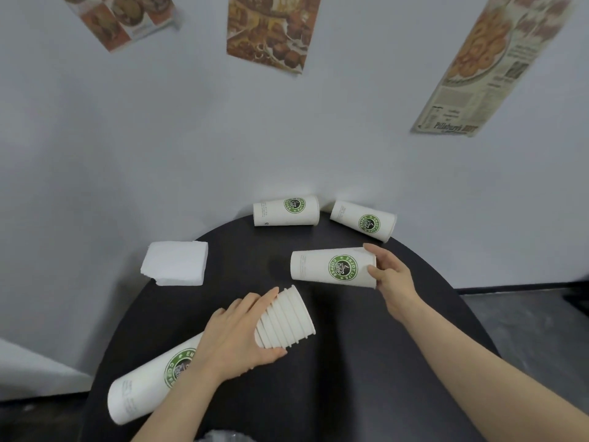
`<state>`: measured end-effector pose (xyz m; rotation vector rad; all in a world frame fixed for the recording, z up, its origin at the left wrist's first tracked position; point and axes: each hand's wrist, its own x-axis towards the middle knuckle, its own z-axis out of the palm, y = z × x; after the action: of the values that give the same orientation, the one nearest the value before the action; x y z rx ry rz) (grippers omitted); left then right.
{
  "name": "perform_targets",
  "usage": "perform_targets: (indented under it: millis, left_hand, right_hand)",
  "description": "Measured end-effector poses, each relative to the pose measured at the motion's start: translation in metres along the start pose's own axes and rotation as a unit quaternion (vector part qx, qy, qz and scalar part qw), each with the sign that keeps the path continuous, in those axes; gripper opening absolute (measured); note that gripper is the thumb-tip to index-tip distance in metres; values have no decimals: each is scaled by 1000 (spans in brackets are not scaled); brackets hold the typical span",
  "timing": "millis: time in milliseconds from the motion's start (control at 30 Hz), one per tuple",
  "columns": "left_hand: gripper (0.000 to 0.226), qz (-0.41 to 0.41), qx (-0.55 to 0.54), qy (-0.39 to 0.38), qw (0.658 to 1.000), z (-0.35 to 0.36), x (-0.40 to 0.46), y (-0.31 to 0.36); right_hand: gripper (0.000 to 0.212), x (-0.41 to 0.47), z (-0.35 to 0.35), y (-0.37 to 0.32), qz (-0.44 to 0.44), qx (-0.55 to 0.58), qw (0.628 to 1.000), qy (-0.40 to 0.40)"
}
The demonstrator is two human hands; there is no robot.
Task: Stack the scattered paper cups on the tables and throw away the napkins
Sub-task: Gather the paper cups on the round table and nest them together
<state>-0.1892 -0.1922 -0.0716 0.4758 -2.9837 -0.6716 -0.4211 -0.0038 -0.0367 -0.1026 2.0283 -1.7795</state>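
My left hand (237, 339) grips a stack of nested white paper cups (287, 320) lying slanted over the round black table (350, 362), the rims pointing up and right. My right hand (387, 275) holds the rim end of a single cup with a green logo (325, 266) that lies on its side. Two more cups lie on their sides at the table's far edge by the wall, one (286, 210) in the middle, the other (363, 221) to its right. A pile of white napkins (175, 263) rests on the table's left edge.
A pale wall (159, 154) stands right behind the table, with food posters (271, 30) on it. Dark floor (526, 320) shows to the right of the table. A crinkled clear thing (223, 437) peeks in at the bottom edge.
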Motion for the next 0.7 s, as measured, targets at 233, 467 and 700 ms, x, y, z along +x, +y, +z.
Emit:
perform_targets:
  millis: [233, 467, 700]
  left_hand:
    - [100, 9, -11, -1, 1000, -8, -5, 3]
    - [99, 22, -17, 8, 1000, -8, -11, 5]
    - [97, 38, -23, 15, 999, -9, -18, 7]
  right_hand:
    - [46, -48, -26, -24, -28, 34, 999, 10]
    - [45, -87, -42, -31, -57, 10, 998, 13]
    - [43, -103, -36, -36, -70, -27, 997, 13]
